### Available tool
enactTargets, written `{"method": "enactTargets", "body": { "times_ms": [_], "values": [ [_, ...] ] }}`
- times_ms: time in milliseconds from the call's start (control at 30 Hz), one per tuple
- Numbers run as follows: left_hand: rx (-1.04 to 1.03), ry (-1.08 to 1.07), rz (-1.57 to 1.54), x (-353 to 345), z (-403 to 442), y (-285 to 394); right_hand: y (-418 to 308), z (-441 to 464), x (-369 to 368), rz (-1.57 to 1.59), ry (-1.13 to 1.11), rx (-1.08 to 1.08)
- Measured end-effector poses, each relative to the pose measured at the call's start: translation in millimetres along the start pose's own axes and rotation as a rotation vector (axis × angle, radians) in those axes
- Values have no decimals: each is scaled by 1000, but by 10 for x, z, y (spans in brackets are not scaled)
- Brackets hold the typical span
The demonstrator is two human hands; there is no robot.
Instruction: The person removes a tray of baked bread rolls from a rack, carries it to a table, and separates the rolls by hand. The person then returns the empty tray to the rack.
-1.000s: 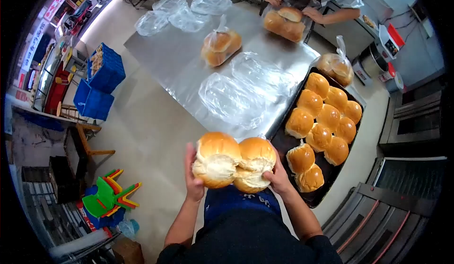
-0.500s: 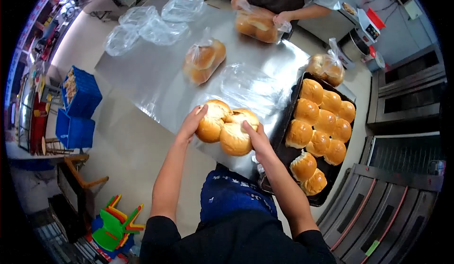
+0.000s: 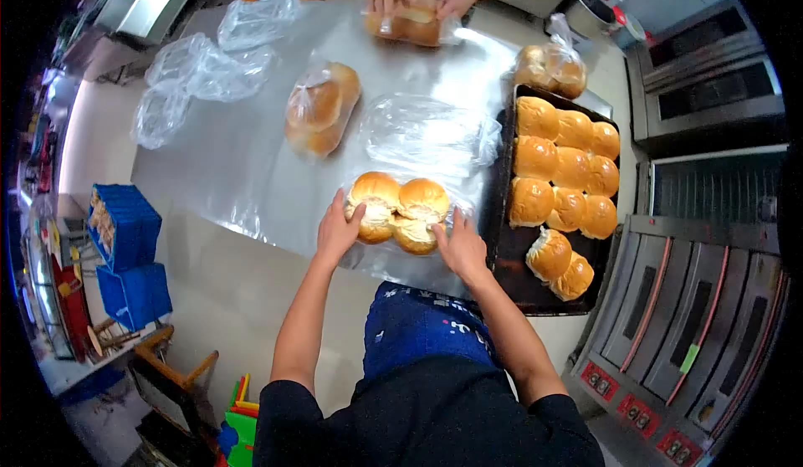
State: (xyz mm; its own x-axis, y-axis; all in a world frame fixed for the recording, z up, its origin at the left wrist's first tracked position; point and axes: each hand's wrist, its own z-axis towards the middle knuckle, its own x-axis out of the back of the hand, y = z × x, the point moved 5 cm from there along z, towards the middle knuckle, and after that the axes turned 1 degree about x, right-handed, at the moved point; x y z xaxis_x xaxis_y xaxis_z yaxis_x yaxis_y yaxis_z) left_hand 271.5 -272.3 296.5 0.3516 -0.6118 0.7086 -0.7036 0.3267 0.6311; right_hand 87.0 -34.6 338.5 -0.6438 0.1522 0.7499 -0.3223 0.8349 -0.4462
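A joined cluster of golden bread buns [image 3: 422, 199] rests at the table's front edge, its pale torn sides showing in the middle. My left hand [image 3: 337, 231] grips the cluster from the left, thumb on a bun. From the right, my right hand [image 3: 462, 248] holds it, thumb against the lower right bun; some fingers are partly hidden. Clear plastic bags [image 3: 431, 132] lie flat just beyond the buns. Right of my hands, a black baking tray [image 3: 523, 266] carries several glossy buns [image 3: 571, 170], with a separate pair of buns [image 3: 560, 264] near its front.
Across the metal table [image 3: 242, 157], another person's hands [image 3: 418, 0] touch a bagged loaf [image 3: 406, 28]. Another bagged bread [image 3: 324, 109] lies mid-table, and crumpled bags [image 3: 201, 69] at left. A tied bag of buns [image 3: 552, 69] stands behind the tray. Ovens [image 3: 677, 325] are at right, blue crates [image 3: 130, 245] at left.
The bun cluster has been lowered onto the table and turned level, both hands still at its sides. The other person's bagged loaf now lies on the table. My view has shifted.
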Motion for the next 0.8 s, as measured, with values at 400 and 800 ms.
{"method": "enactTargets", "body": {
  "times_ms": [400, 800],
  "values": [
    [-200, 576, 356, 261, -462, 716, -142, -512, 618, 96, 620, 892],
    [-506, 469, -46, -1537, -1907, 2609, 2842, -1382, 1815, -285, 318, 218]
  ]
}}
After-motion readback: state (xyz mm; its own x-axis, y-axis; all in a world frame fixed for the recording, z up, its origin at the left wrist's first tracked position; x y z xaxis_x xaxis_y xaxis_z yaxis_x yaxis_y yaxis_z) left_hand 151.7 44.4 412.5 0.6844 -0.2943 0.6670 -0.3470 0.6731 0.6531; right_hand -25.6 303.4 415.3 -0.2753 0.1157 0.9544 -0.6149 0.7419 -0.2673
